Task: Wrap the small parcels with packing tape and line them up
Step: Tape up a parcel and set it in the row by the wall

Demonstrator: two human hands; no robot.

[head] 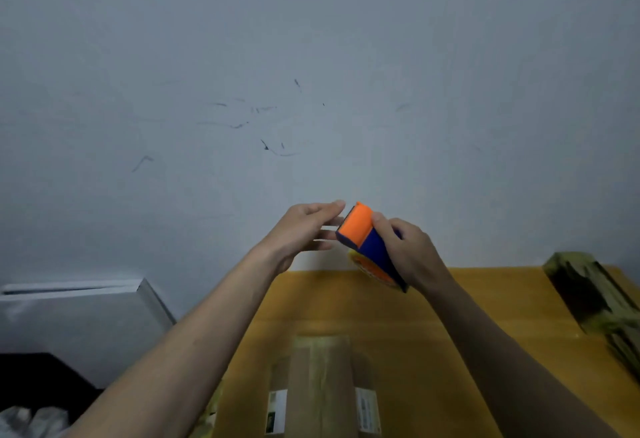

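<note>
My right hand (pixel 407 249) grips an orange and blue tape dispenser (pixel 367 240), held up in the air above the far edge of the yellow table (pixel 467 316). My left hand (pixel 304 226) is beside it on the left, fingers straight and reaching to the dispenser's front end; whether they pinch tape I cannot tell. A brown cardboard parcel (pixel 322 385) with a strip of tape along its top lies on the table below my arms, near the front edge. White labels show on its sides.
A taped parcel (pixel 588 295) lies at the table's right edge. A grey box (pixel 79 316) stands left of the table, against the marked white wall (pixel 311 91). Crumpled plastic (pixel 31 420) sits at the bottom left.
</note>
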